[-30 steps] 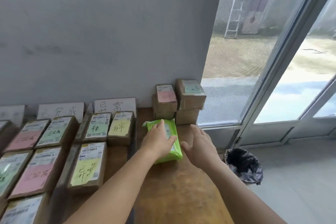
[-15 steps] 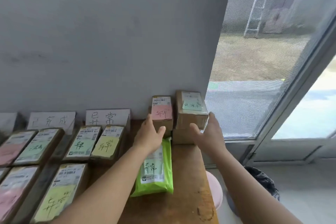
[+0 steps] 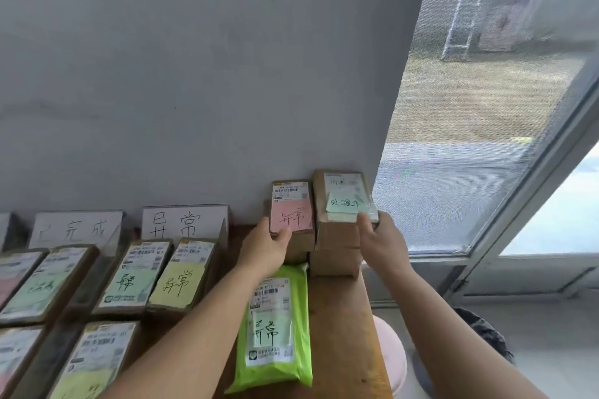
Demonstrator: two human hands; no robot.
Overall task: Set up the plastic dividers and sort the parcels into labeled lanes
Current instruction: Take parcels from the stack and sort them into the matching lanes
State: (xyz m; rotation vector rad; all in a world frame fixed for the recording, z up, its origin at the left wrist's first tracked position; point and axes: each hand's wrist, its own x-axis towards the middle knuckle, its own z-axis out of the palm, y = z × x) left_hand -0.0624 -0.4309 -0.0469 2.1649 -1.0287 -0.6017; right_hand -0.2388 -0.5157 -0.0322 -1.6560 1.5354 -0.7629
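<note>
A grey wall backs a brown wooden tabletop, with a tall glass window to the right looking out on a paved yard. Both hands reach to the stacks of cardboard boxes at the far right corner against the wall. The left hand grips the small brown cardboard box with a pink handwritten note, thumb curled onto the note's lower edge and fingers wrapped along its left side. The right hand grips the larger brown cardboard box with a pale green note, thumb on its top near edge and fingers round its right side. Each box sits on top of another plain cardboard box. Just beneath the left wrist, nearer than the fingers, a bright green plastic mailer bag with a white shipping label lies flat on the tabletop. Left of the left fingers, a white card sign with black handwriting stands against the wall, a second white card sign further left. In front of them, flat cardboard parcels with green and yellow notes lie in rows, with a clear plastic divider upright between lanes. Below the right forearm, a black-lined bin stands on the floor beside a pink round stool
</note>
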